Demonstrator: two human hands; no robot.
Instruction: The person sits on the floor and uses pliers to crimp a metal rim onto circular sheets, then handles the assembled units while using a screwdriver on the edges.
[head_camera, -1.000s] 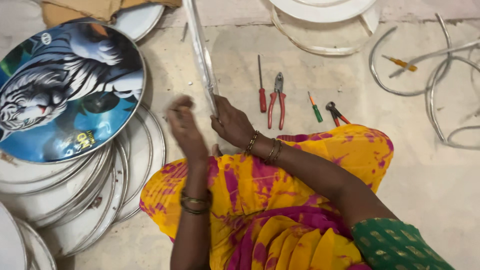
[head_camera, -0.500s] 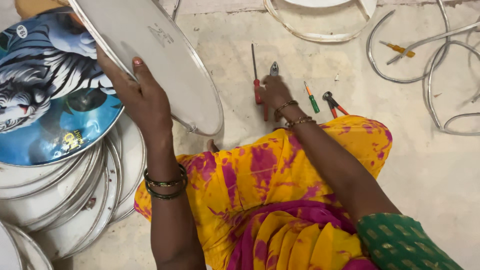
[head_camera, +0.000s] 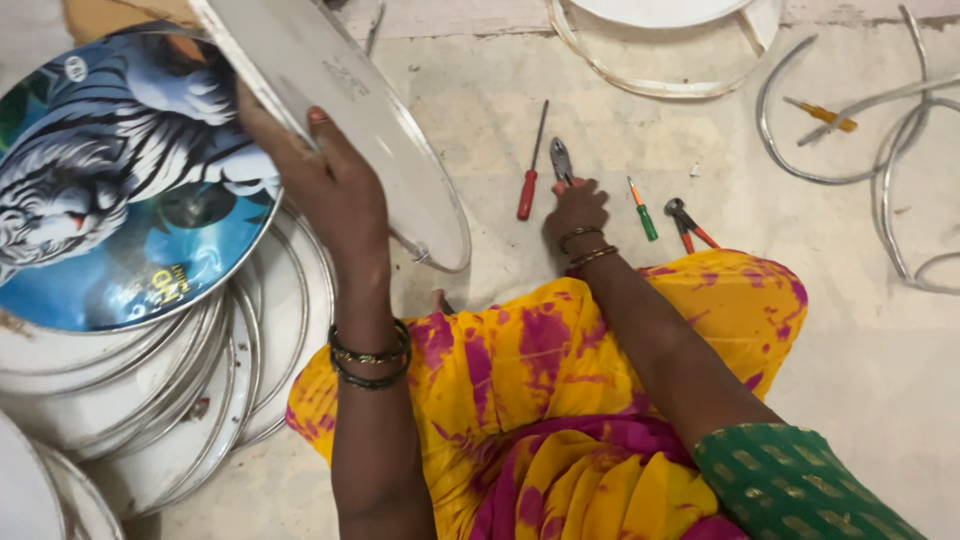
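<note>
White metal disc (head_camera: 340, 110), round, thin-rimmed, tilted at 11 o'clock; left hand (head_camera: 335, 185) clamped on its lower edge. Right hand (head_camera: 575, 210) closed over pliers (head_camera: 561, 160) on rough concrete floor (head_camera: 860, 360) at 1 o'clock, between red screwdriver (head_camera: 530, 170) and green screwdriver (head_camera: 642, 210). Bare floor toward 3 o'clock.

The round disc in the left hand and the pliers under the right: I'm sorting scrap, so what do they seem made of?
Disc: likely thin sheet metal, matt grey-white, with a rolled rim. Pliers: dull grey steel jaws; handles hidden under the right hand.
</note>
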